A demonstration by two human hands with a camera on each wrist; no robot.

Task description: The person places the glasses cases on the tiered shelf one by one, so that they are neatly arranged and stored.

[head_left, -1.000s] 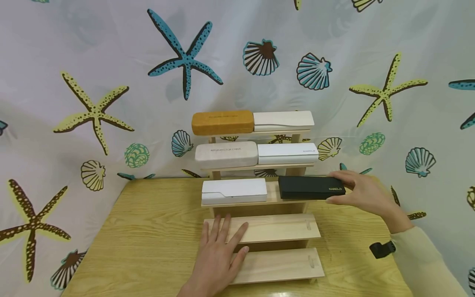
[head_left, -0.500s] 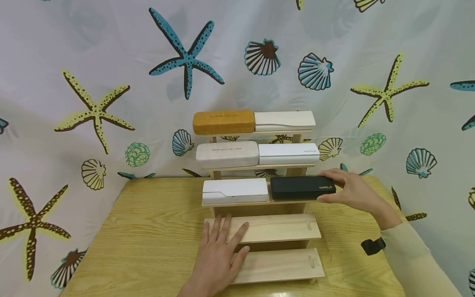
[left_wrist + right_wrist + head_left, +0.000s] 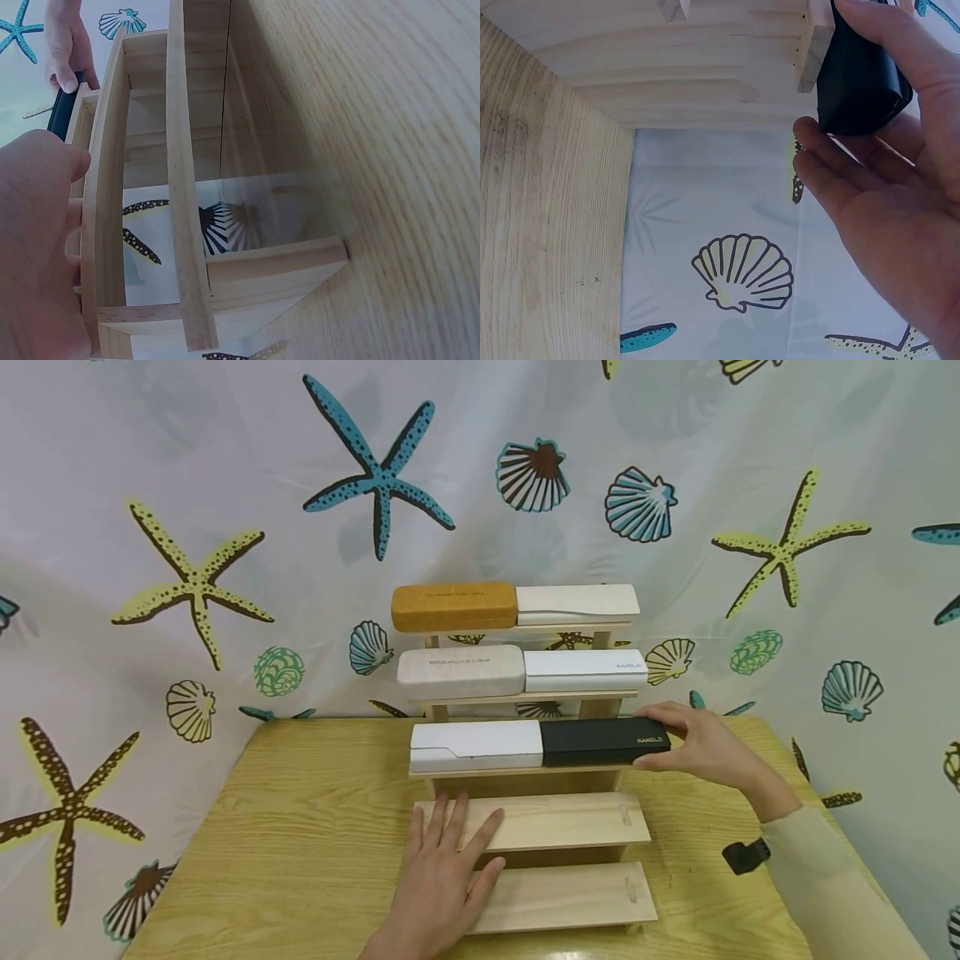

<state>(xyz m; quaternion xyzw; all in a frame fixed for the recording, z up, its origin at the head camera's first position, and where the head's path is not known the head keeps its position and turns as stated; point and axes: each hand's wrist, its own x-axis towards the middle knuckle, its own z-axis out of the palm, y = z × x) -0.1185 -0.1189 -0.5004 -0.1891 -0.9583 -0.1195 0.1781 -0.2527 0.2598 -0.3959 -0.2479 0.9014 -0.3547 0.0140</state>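
A black glasses case (image 3: 603, 742) lies on the third tier of a stepped wooden rack (image 3: 562, 822), its left end against a white glasses case (image 3: 476, 747). My right hand (image 3: 701, 747) grips the black case's right end between thumb and fingers; the right wrist view shows the end of the case (image 3: 862, 90) close up, sticking out past the rack's wood. With fingers spread, my left hand (image 3: 438, 881) rests on the left part of the rack's lower tiers. In the left wrist view, that hand (image 3: 37, 240) lies along the rack's edge.
Higher tiers carry an orange case (image 3: 454, 607), a white case (image 3: 577, 604), a beige case (image 3: 461, 671) and another white case (image 3: 585, 670). The rack stands on a wood-grain table (image 3: 315, 835). Behind hangs a cloth (image 3: 480, 410) printed with starfish and shells.
My right hand has slid the black case leftward along the third tier, closing the gap to the white case. The left hand has stayed in place.
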